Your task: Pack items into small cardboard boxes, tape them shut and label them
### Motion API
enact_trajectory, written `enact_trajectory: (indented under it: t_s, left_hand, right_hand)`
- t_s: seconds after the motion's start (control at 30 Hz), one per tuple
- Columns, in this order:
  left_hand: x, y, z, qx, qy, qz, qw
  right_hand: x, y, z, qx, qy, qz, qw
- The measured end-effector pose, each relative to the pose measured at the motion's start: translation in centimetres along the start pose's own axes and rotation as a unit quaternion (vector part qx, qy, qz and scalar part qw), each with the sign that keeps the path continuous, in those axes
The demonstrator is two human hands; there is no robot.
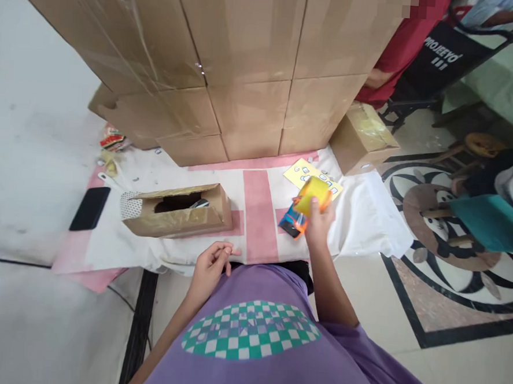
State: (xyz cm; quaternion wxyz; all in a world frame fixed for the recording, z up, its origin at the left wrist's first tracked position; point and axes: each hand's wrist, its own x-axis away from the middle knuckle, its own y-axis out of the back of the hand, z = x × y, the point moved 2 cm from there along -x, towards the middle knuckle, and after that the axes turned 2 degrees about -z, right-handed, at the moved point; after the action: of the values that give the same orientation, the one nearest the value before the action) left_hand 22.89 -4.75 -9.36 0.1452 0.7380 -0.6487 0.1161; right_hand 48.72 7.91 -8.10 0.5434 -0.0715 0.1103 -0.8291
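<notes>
My right hand (321, 222) grips a yellow packet-like piece (312, 194) with orange at its edge, thumb on top. Its exact kind is unclear. Directly below it lies a blue, black and orange packet (293, 220) on the cloth. Behind the held piece is a yellow sheet (303, 170) bearing white, blue-outlined shapes, part of it covered. My left hand (212, 263) hovers at the table's front edge near my shirt, fingers curled together with nothing visible in them. Left of centre stands a long open cardboard box (178, 228), with a dark item partly showing inside.
Stacked cardboard cartons (248, 110) wall off the table's back. Another carton (364, 138) stands at the right rear. A black phone (90, 208) lies at the left edge of the pink-and-white cloth (261, 215). Someone in a red top (408, 53) is behind the cartons.
</notes>
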Motion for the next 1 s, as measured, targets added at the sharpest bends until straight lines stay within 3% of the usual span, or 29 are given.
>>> enact_trajectory:
  t_s: [0.1,0.2,0.33,0.43,0.5,0.57,0.63,0.73,0.87,1.0]
  left_hand:
    - [-0.2,0.1,-1.3,0.013,-0.020,0.002,1.000]
    - [-0.1,0.4,-1.9,0.017,-0.039,-0.015,0.999]
    - [0.4,0.3,-1.7,0.029,-0.042,-0.036,0.998]
    - [0.8,0.3,-1.4,0.026,-0.038,-0.032,0.998]
    - [1.0,0.4,-1.4,0.014,-0.042,-0.017,0.999]
    - [1.2,0.4,-1.4,-0.006,-0.050,0.004,0.999]
    - [1.4,0.5,-1.5,-0.025,-0.060,0.023,0.998]
    - [1.7,0.7,-1.7,-0.045,-0.069,0.027,0.996]
    - [2.2,1.2,-2.1,-0.128,-0.075,0.022,0.989]
    - [2.7,1.5,-3.0,-0.232,-0.081,0.042,0.968]
  right_hand:
    - [0.0,-2.2,-5.4,0.059,-0.027,0.114,0.991]
    - [-0.3,-1.9,-7.5,0.153,-0.002,0.172,0.973]
    - [-0.4,1.1,-4.7,0.390,0.100,0.163,0.901]
    - [1.6,1.5,-0.8,0.414,0.152,0.148,0.885]
    - [3.9,-0.6,1.2,0.352,0.155,0.249,0.889]
    - [6.3,-3.6,2.1,0.290,0.136,0.391,0.863]
    - [7.9,-6.4,2.3,0.269,0.132,0.473,0.829]
    - [8.4,-8.5,2.4,0.283,0.158,0.511,0.797]
    - [7.8,-8.7,3.6,0.334,0.215,0.553,0.732]
    - [7.6,-8.7,4.9,0.396,0.217,0.602,0.659]
